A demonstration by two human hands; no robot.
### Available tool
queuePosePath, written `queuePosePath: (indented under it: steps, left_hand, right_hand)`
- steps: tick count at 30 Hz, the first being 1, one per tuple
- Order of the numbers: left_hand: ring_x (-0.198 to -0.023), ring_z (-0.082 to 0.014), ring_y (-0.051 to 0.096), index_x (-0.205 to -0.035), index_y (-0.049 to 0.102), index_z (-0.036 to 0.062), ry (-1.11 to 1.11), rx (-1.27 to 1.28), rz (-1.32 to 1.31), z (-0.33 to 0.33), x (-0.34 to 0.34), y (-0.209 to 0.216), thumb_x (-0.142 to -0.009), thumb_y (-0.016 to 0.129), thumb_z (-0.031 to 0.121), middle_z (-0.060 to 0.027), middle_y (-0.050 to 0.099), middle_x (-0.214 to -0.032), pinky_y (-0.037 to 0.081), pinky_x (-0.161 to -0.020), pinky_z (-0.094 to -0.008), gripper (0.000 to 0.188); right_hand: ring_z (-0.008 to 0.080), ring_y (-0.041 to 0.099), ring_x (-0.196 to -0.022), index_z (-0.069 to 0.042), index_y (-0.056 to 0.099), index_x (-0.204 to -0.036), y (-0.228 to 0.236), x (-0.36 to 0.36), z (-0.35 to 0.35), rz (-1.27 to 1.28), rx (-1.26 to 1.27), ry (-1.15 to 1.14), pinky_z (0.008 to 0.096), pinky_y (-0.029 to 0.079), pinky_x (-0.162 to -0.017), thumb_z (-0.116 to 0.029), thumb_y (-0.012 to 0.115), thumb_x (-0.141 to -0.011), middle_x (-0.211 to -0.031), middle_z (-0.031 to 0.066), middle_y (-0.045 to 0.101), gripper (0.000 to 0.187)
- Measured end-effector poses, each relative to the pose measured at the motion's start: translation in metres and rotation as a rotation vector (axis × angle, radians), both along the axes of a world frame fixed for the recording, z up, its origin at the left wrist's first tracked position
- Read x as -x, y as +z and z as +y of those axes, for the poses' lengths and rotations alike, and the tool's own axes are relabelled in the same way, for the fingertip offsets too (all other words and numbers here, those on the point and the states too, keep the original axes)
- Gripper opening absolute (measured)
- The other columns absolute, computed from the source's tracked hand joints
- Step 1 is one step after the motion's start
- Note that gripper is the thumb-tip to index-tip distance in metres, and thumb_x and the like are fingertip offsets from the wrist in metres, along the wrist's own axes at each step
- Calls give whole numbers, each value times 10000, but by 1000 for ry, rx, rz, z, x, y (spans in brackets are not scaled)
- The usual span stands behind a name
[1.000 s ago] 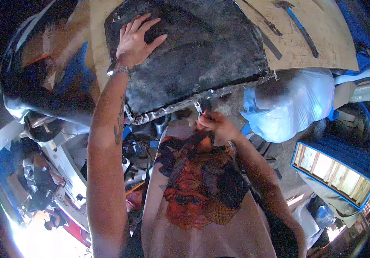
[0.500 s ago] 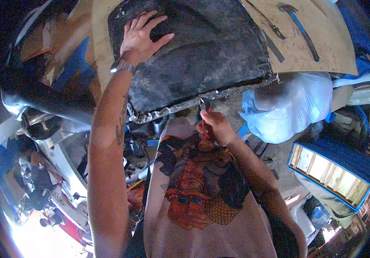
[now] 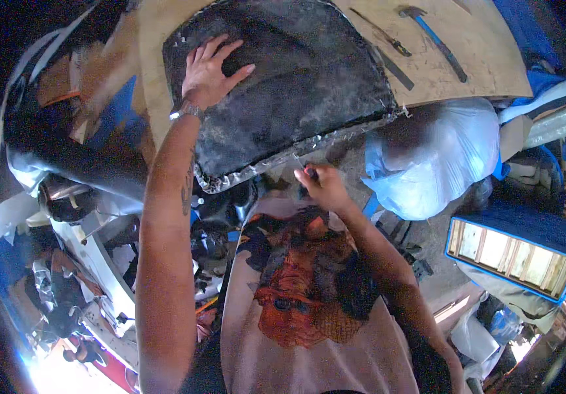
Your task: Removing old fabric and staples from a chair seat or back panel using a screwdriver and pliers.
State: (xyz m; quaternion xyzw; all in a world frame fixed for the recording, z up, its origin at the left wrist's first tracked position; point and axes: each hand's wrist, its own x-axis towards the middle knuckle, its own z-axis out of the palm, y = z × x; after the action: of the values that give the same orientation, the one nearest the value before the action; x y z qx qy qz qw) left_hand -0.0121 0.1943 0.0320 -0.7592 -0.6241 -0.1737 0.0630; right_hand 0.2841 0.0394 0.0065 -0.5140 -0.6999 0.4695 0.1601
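A black fabric-covered panel with rounded corners lies on a wooden board. Its near edge is ragged, with a pale strip and frayed bits along it. My left hand rests on the panel's upper left part, palm down and fingers spread, a metal watch on the wrist. Just below the near edge, my right hand is closed round red-handled pliers. Their jaws point up at the frayed strip; whether they grip any of it is too blurred to tell.
On the wooden board lie a blue-handled hammer, a tool with a yellow-and-black handle and a dark flat strip. A stuffed pale-blue plastic bag is right of my right hand. Beyond it stands a blue-edged slatted frame.
My right hand has turned, so less of the pliers shows, and it has shifted slightly left. My left hand stays flat on the panel. The whole view has shifted a little.
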Motion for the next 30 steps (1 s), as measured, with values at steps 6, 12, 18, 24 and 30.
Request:
queuePosePath:
  steps: [6,12,18,24,30]
  left_hand:
    - [-1287,-282,392,-1298,529,242,-3,-8,-4,-3,-4,0,-790,597,603,-75,450,-1368,263,-1087,-464,626]
    - [-1288,-269,394,-1289,539,242,-21,-28,-14,-4,0,-2,-791,596,605,-68,449,-1369,269,-1085,-462,620]
    - [-1295,-268,387,-1293,534,248,-13,-11,-14,-3,-1,0,-787,596,612,-57,442,-1377,267,-1086,-466,626]
    - [-1297,-272,384,-1301,525,253,-9,-6,-7,-4,1,-4,-772,605,624,-55,441,-1377,261,-1086,-479,651]
    - [-1309,-278,367,-1305,520,255,-21,2,-4,-3,-3,1,-765,606,631,-68,431,-1383,256,-1082,-486,664]
  right_hand:
    - [215,610,-813,-20,608,-813,-2,-15,9,562,735,178,323,464,-803,-286,490,-970,-876,97,645,330]
    - [296,634,-947,-13,658,-857,5,-19,9,864,1342,-66,345,493,-837,-402,484,-949,-1108,217,632,436]
    - [272,645,-778,-24,622,-770,1,-17,7,835,1303,-78,320,510,-683,-500,427,-941,-894,160,650,542]
    - [165,560,-509,-52,527,-620,22,9,-3,280,889,-281,291,425,-478,-434,521,-934,-603,85,580,495]
    - [107,485,-410,-60,510,-604,19,16,-11,177,572,-300,276,357,-404,-353,551,-943,-476,31,513,450]
